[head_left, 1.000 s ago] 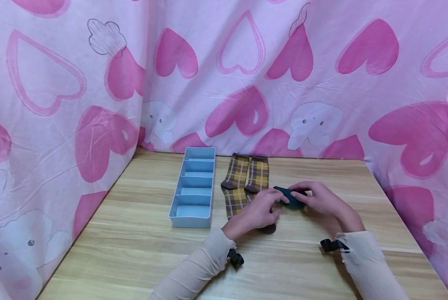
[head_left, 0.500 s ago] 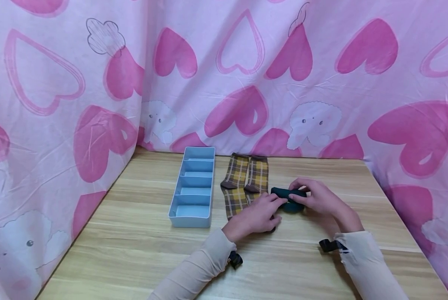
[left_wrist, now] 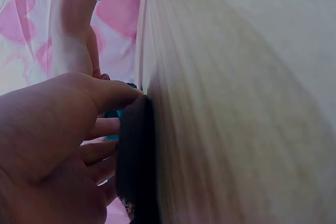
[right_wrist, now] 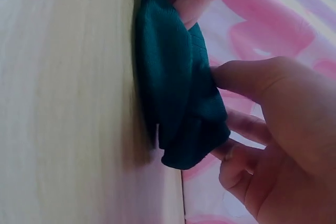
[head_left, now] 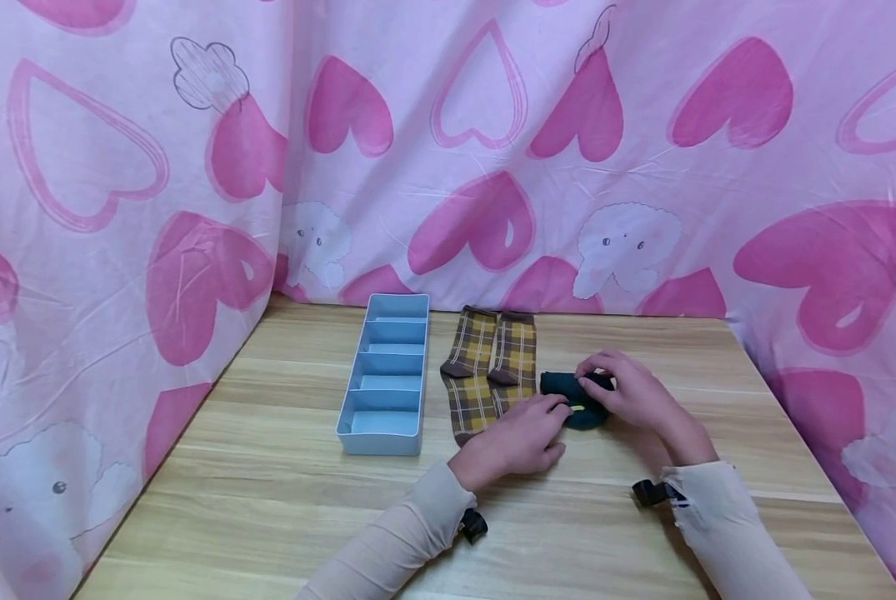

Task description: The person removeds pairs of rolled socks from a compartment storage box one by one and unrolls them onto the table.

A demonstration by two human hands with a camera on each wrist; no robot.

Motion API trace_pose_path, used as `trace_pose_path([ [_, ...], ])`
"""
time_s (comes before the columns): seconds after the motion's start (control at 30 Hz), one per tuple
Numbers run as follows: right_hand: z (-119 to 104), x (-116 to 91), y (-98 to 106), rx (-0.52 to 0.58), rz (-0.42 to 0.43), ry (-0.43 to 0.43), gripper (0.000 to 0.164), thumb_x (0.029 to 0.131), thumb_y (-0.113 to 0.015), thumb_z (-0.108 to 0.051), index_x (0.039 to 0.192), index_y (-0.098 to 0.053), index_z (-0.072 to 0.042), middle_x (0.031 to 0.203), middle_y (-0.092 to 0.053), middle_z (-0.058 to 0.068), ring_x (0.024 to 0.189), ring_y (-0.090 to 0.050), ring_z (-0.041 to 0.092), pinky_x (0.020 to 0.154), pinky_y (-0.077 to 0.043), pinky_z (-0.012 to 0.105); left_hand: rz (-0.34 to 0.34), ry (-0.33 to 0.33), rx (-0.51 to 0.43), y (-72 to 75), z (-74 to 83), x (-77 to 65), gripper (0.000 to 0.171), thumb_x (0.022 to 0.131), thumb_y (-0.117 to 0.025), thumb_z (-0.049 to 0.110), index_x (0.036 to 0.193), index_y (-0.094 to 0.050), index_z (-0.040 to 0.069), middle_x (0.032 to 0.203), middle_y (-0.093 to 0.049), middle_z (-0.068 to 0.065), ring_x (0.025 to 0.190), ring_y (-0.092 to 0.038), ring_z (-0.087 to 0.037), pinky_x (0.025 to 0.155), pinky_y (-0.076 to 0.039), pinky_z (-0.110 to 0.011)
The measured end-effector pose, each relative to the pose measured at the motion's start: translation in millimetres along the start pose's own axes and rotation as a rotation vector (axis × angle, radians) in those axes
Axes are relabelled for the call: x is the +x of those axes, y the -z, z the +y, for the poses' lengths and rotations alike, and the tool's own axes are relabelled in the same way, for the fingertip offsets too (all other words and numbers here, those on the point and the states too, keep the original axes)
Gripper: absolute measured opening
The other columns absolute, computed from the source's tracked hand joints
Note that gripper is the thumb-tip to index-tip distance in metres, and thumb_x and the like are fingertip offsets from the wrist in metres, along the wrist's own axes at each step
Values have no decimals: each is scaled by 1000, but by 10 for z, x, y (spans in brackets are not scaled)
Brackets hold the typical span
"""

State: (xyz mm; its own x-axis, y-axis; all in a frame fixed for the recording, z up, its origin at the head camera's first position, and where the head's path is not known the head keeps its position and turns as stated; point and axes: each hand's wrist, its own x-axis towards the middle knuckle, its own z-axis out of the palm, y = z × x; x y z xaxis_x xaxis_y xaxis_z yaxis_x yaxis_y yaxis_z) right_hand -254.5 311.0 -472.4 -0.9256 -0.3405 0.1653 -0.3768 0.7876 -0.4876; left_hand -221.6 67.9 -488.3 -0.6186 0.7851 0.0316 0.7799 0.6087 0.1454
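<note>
A dark green knit sock (head_left: 563, 383) with a small yellow mark lies folded on the table, right of the plaid socks. My right hand (head_left: 635, 400) pinches its right end between thumb and fingers. In the right wrist view the green sock (right_wrist: 173, 77) shows its folded layers, thumb on the near side. My left hand (head_left: 518, 433) rests its fairly straight fingertips on the sock's left part. A pair of brown and yellow plaid socks (head_left: 473, 400) lies flat, partly hidden by the left hand. One dark brown sock toe (left_wrist: 136, 156) shows beside the left fingers in the left wrist view.
A blue-grey box (head_left: 380, 446) with several compartments in a row stands left of the plaid socks. A pink heart-patterned curtain (head_left: 478, 225) hangs along the back and both sides of the wooden table (head_left: 267, 483).
The green sock's raised end has been laid over into a flatter roll, and its yellow mark has come into view. My left hand has drawn slightly down; the right hand keeps its hold.
</note>
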Motion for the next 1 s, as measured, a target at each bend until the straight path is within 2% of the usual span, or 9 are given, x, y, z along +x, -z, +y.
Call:
trace_pose_path([
  [0.07,-8,1,3,-3,-15,-21,12,103,-77,-25,113,-77,-19,119,-74,7,113,-68,31,103,-56,61,2,4,-8,-1,-2,-3,50,108,-64,38,151,-55,15,161,-54,-6,149,-53,-21,127,-42,-36],
  [0.2,-10,7,4,-24,-60,-62,27,97,-84,-34,118,-77,-19,124,-74,9,116,-67,32,107,-54,63,8,6,-25,4,-4,-14,48,108,-64,37,151,-54,16,158,-56,-5,147,-54,-21,126,-43,-36],
  [0.3,0,15,-8,-40,-79,-78,32,96,-85,-31,122,-77,-14,130,-72,14,122,-65,37,110,-52,65,11,3,-42,7,-5,-18,46,109,-63,36,150,-55,18,155,-58,-2,143,-56,-19,125,-44,-35],
  [0.4,3,22,-25,-50,-84,-91,36,99,-80,-28,128,-77,-7,139,-68,19,130,-61,43,113,-48,68,11,-3,-59,22,-4,-26,43,110,-62,35,150,-56,20,154,-60,-1,141,-57,-17,123,-46,-35],
  [0.5,-4,23,-42,-50,-70,-103,41,101,-77,-26,137,-73,-5,144,-67,20,135,-60,45,114,-48,70,10,-10,-64,40,4,-31,43,110,-62,34,151,-57,22,155,-61,-1,142,-57,-17,122,-46,-35],
  [0.7,-25,15,-61,-69,-17,-122,28,101,-79,-26,126,-74,-15,129,-75,15,119,-68,39,104,-54,67,-1,-16,-62,42,18,-28,42,110,-63,34,150,-57,22,155,-61,-1,142,-58,-17,123,-46,-35],
  [0.77,-31,12,-57,-85,-25,-134,27,101,-78,-27,125,-77,-15,132,-74,16,121,-67,40,106,-54,68,-3,-16,-60,34,17,-23,42,110,-63,34,149,-57,22,154,-61,-1,142,-58,-17,123,-46,-35],
  [0.93,-39,26,-57,-84,-66,-148,40,98,-83,-30,132,-77,-12,148,-66,21,138,-59,48,112,-47,73,-4,-8,-64,26,9,-24,43,109,-63,35,150,-57,22,155,-60,-1,142,-58,-17,122,-46,-36],
  [1.0,-39,33,-61,-85,-70,-142,42,96,-84,-29,133,-76,-11,151,-63,21,139,-57,48,113,-47,72,-4,-6,-67,32,7,-27,44,109,-63,35,150,-56,21,155,-60,-1,142,-58,-18,123,-46,-37],
])
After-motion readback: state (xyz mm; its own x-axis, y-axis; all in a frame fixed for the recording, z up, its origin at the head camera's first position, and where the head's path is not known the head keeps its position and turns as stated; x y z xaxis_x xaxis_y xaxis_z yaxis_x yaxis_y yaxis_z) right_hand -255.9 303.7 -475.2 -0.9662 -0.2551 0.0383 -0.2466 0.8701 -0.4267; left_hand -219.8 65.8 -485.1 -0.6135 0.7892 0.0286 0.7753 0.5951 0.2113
